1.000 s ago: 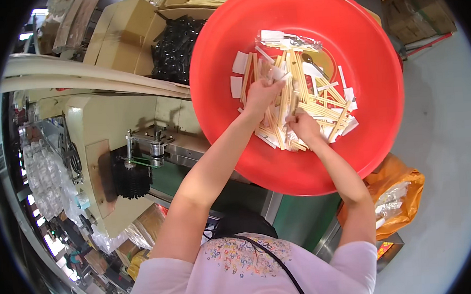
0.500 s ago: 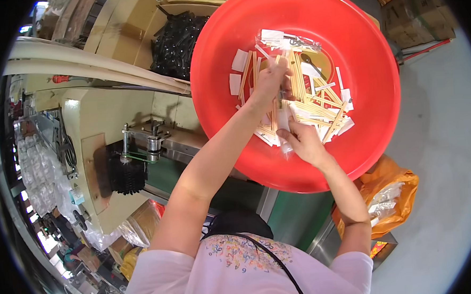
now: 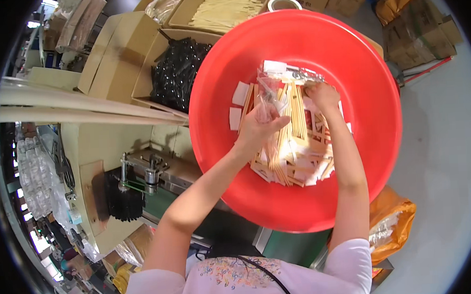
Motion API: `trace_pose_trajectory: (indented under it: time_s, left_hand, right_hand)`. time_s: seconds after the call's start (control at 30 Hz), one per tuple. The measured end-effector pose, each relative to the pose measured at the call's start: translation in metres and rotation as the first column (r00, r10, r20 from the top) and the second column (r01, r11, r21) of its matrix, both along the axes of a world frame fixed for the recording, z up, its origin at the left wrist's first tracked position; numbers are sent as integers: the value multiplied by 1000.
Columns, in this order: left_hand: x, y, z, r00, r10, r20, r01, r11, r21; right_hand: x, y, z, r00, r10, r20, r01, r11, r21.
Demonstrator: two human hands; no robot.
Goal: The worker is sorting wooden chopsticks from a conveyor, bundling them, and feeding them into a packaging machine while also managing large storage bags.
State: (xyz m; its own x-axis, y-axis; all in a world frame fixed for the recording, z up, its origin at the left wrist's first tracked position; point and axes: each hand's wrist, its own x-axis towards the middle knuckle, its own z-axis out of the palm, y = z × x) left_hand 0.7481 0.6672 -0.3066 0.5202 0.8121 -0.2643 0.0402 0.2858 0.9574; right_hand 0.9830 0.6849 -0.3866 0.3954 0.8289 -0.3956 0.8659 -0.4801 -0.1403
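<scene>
Red plastic fills most of the view: a big round red plastic basin [image 3: 353, 157] sits at the centre, and inside it, toward the far middle, lies a heap of pale wooden sticks sealed in clear plastic sleeves [image 3: 294, 154] with small white paper slips [image 3: 239, 93] scattered at its left edge. Left of the basin stands an open cardboard box of glossy black packets [image 3: 181, 78], and beyond its far rim is a second cardboard box of loose pale sticks [image 3: 223, 9]. A grey sealing machine with a black brush roller [image 3: 123, 198] stands on the bench at the near left, and an orange plastic bag [image 3: 391, 218] slumps on the floor at the near right.

Left hand [image 3: 258, 130] has its fingers closed around a crinkled clear plastic sleeve [image 3: 267, 95] lifted above the heap. Right hand [image 3: 322, 95] grips the far end of a bundle of sticks, fingers curled shut. Judging by the heap, most packets remain unsorted in the basin; only this sleeve is in hand.
</scene>
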Motion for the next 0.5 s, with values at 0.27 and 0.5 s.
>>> trace_pose_trajectory:
  time_s: [0.27, 0.5]
  left_hand:
    - [6, 25, -44, 928, 372, 23, -316, 818, -480]
    - [41, 31, -55, 840, 442, 315, -228, 814, -534]
  right_hand:
    - [39, 18, -70, 912, 279, 301, -339, 925, 170]
    - [-23, -96, 69, 786, 513, -344, -372, 838, 399]
